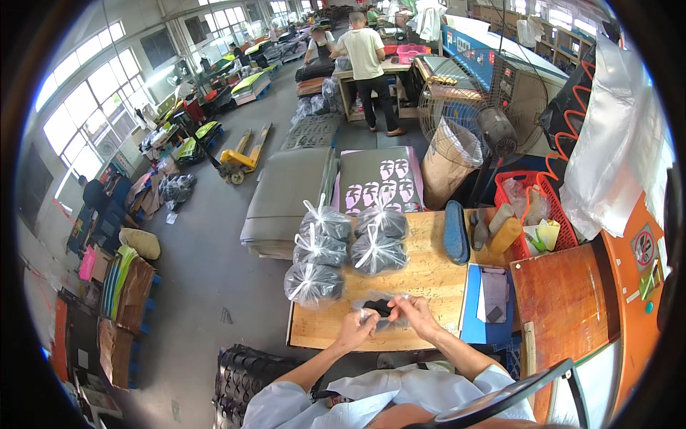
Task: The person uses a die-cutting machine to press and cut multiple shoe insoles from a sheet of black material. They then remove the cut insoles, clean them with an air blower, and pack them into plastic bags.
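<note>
Head view, left hand [356,327] and right hand [414,314] both in pinched grip on clear plastic bag of black pieces [379,308], near front edge of wooden table [429,275], five tied bags [336,247] just behind.

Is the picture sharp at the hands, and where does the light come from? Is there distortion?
Head view: daylight enters through the large windows at the left; both hands, left hand and right hand, on the clear plastic bag, look fairly sharp; straight edges of the wooden table bend, and the rim is black.
</note>
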The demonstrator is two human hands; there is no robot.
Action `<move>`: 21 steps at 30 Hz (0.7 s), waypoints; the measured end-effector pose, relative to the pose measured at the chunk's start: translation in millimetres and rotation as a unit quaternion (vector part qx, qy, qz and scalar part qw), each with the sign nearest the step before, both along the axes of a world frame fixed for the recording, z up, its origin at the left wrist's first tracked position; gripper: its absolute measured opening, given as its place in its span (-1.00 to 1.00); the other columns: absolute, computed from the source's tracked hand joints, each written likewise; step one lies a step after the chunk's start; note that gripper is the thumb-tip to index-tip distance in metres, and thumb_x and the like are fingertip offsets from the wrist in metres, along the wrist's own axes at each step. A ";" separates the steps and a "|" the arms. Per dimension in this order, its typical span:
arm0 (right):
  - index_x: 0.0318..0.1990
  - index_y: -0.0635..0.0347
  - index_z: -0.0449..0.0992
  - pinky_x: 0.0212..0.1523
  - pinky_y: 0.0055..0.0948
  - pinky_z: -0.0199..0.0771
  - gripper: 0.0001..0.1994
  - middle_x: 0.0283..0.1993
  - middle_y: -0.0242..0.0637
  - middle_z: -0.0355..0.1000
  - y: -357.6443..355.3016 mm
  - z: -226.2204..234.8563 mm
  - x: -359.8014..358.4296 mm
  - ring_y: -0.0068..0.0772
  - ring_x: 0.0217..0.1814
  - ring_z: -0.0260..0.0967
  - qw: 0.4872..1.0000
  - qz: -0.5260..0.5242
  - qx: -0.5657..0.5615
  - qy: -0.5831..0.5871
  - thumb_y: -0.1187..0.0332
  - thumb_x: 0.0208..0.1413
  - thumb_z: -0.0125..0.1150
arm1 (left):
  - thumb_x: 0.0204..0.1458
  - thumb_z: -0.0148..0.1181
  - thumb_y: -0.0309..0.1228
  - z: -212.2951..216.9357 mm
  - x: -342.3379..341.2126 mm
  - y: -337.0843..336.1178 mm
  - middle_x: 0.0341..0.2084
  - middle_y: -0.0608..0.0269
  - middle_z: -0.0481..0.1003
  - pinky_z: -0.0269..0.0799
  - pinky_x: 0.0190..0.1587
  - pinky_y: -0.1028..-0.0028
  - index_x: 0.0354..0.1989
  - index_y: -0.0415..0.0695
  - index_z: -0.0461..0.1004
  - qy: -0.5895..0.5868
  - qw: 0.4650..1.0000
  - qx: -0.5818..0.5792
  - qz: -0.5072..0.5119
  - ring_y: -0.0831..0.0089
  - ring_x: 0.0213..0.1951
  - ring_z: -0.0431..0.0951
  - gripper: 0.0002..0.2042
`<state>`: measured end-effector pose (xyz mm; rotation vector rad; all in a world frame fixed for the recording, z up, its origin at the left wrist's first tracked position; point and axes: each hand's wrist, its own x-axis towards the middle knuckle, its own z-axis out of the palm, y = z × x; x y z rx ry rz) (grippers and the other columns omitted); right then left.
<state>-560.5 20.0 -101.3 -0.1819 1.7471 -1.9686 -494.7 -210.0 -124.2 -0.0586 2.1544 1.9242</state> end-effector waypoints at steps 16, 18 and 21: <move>-0.22 0.30 0.53 -0.41 -0.48 0.27 -0.66 -0.53 -0.46 0.31 -34.5 29.8 1.9 -0.51 -0.49 0.32 0.993 -0.091 -0.060 -0.052 0.18 0.48 0.03 | 0.41 0.05 -0.19 33.9 -23.0 -8.4 -0.64 0.33 0.48 0.28 -0.45 0.52 -0.25 -0.29 0.57 0.095 0.974 -0.045 0.200 0.62 -0.54 0.43 -0.63; -0.23 0.30 0.52 -0.41 -0.49 0.24 -0.65 -0.53 -0.46 0.30 -34.1 37.8 1.9 -0.51 -0.47 0.33 0.990 -0.102 -0.083 -0.060 0.17 0.48 0.04 | 0.41 0.05 -0.19 41.9 -24.5 -11.0 -0.63 0.33 0.49 0.28 -0.45 0.52 -0.25 -0.29 0.57 0.103 0.974 -0.020 0.201 0.62 -0.54 0.43 -0.62; -0.20 0.31 0.54 -0.39 -0.49 0.26 -0.65 -0.53 -0.44 0.33 -32.0 41.5 3.2 -0.50 -0.46 0.37 0.989 -0.093 -0.102 -0.054 0.16 0.48 0.04 | 0.42 0.05 -0.23 49.4 -21.6 -11.1 -0.58 0.31 0.52 0.30 -0.39 0.52 -0.21 -0.32 0.56 0.097 0.978 -0.029 0.183 0.61 -0.49 0.44 -0.65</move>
